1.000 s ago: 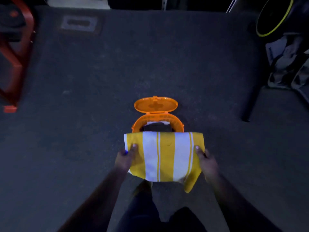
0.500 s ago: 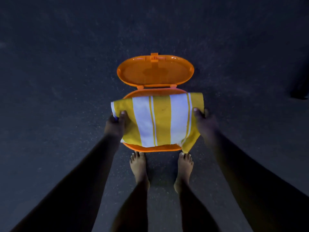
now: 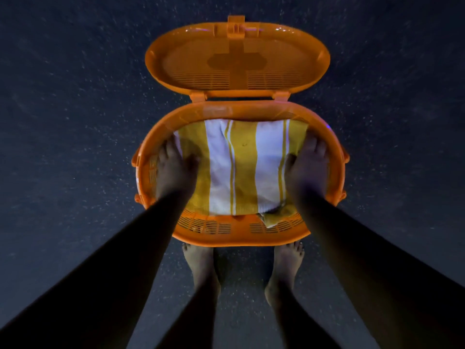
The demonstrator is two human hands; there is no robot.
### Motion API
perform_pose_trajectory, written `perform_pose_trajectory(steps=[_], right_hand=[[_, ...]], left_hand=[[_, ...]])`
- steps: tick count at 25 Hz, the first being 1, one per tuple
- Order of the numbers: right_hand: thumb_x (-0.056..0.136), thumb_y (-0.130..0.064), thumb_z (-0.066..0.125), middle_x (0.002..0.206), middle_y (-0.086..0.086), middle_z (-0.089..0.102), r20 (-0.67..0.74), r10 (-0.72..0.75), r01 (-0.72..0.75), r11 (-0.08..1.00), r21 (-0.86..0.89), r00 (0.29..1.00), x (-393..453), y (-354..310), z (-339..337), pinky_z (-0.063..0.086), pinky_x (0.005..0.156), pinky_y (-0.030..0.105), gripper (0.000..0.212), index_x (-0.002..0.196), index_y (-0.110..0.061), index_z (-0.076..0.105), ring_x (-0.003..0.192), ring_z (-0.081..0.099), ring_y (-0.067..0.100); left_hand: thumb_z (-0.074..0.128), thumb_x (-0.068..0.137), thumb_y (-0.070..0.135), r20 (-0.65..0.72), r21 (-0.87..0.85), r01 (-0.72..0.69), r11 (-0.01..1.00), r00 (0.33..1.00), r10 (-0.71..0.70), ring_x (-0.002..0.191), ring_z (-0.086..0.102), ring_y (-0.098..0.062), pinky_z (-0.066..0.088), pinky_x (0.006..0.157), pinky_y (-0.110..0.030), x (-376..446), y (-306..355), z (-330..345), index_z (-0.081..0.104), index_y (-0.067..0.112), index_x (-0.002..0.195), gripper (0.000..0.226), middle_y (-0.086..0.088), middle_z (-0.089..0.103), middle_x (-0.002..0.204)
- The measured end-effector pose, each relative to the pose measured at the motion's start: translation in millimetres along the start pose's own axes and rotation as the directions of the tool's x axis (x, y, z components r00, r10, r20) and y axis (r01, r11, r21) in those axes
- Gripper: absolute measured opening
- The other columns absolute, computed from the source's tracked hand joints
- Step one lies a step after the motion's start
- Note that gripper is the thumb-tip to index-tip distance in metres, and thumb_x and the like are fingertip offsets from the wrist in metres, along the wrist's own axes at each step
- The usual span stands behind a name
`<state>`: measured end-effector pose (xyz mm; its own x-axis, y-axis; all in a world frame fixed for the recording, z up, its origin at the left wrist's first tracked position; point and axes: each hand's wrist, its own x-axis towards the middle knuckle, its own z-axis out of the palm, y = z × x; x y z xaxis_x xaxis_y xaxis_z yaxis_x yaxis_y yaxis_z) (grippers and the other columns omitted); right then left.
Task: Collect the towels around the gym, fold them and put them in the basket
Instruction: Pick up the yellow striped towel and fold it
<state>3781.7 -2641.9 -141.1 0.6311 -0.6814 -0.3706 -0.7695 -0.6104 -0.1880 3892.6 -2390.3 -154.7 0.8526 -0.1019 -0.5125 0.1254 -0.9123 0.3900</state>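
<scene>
Left hand [image 3: 173, 170], right hand [image 3: 308, 170] flat on folded towel [image 3: 241, 167] edges inside basket [image 3: 241, 239].

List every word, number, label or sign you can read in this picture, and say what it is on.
None can be read.
Lid: a raised cross shape, no lettering.
Basket: no label shows.
Towel: yellow and white stripes only, no tag shows.
</scene>
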Motion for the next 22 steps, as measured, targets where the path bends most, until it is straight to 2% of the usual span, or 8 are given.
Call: perform_pose_trajectory(steps=[2,5,9,12,15,17,19,22], right_hand=[[0.092,-0.021,0.06,0.157,0.021,0.038,-0.14,-0.351,0.328,0.931,-0.161,0.926,-23,-13,-1,0.026,0.118,0.06,0.066,0.153,-0.011,0.036,0.143,0.037,0.044],[0.095,-0.038,0.06,0.167,0.014,0.023,-0.006,-0.661,0.637,0.725,-0.262,0.75,-29,-13,25,0.013,0.12,0.066,0.07,0.157,-0.018,0.034,0.155,0.019,0.035],[0.077,-0.085,0.04,0.17,0.01,0.01,0.293,-0.544,0.614,0.736,-0.285,0.787,23,19,71,0.021,0.12,0.059,0.112,0.162,-0.017,0.015,0.157,0.012,0.03],[0.065,-0.093,0.038,0.171,0.009,0.008,0.399,-0.517,0.637,0.718,-0.279,0.757,43,32,95,0.027,0.118,0.057,0.127,0.163,-0.018,0.008,0.156,0.013,0.029],[0.071,-0.086,0.046,0.169,0.013,0.013,0.343,-0.514,0.612,0.725,-0.317,0.786,34,24,92,0.025,0.12,0.057,0.12,0.162,-0.014,0.013,0.155,0.017,0.034],[0.093,-0.056,0.049,0.168,0.017,0.016,0.253,-0.562,0.615,0.699,-0.364,0.788,14,21,86,0.02,0.121,0.06,0.087,0.161,-0.013,0.016,0.154,0.018,0.037],[0.098,-0.033,0.036,0.167,0.019,0.019,0.186,-0.628,0.651,0.687,-0.325,0.756,-6,29,90,0.022,0.12,0.061,0.068,0.161,-0.013,0.021,0.153,0.022,0.038],[0.096,-0.048,0.049,0.168,0.017,0.01,0.23,-0.64,0.673,0.631,-0.386,0.733,-9,50,103,0.027,0.118,0.059,0.081,0.162,-0.016,0.016,0.153,0.022,0.037]], left_hand=[[0.056,0.095,0.043,-0.017,0.319,-0.345,0.883,0.929,0.369,0.153,0.021,-0.038,0.021,0.123,-0.052,-21,8,4,0.024,0.006,0.159,0.081,-0.021,0.022,0.165],[0.058,0.094,0.056,0.151,0.481,-0.652,0.586,0.72,0.678,0.156,0.014,-0.032,0.013,0.125,-0.056,-29,8,33,0.024,0.006,0.16,0.089,-0.016,0.016,0.168],[0.05,0.081,0.08,0.197,0.529,-0.536,0.658,0.832,0.519,0.157,0.014,-0.028,0.012,0.125,-0.056,20,-28,66,0.018,0.007,0.161,0.113,-0.011,0.013,0.169],[0.048,0.071,0.087,0.318,0.558,-0.555,0.617,0.829,0.459,0.156,0.015,-0.026,0.017,0.122,-0.059,47,-49,78,0.013,0.01,0.162,0.124,-0.008,0.014,0.17],[0.043,0.071,0.087,0.303,0.531,-0.56,0.636,0.826,0.475,0.155,0.018,-0.031,0.02,0.122,-0.058,39,-42,74,0.018,0.006,0.161,0.123,-0.014,0.017,0.168],[0.046,0.069,0.086,0.314,0.502,-0.569,0.651,0.822,0.475,0.156,0.013,-0.031,0.018,0.124,-0.053,15,-34,73,0.014,0.005,0.161,0.126,-0.016,0.01,0.169],[0.053,0.066,0.086,0.357,0.477,-0.573,0.667,0.819,0.449,0.157,0.009,-0.029,0.017,0.125,-0.05,-8,-31,78,0.012,0.007,0.162,0.13,-0.014,0.006,0.17],[0.06,0.061,0.086,0.344,0.476,-0.544,0.691,0.838,0.423,0.157,0.012,-0.028,0.019,0.123,-0.051,-20,-38,98,0.016,0.008,0.162,0.135,-0.014,0.01,0.17]])
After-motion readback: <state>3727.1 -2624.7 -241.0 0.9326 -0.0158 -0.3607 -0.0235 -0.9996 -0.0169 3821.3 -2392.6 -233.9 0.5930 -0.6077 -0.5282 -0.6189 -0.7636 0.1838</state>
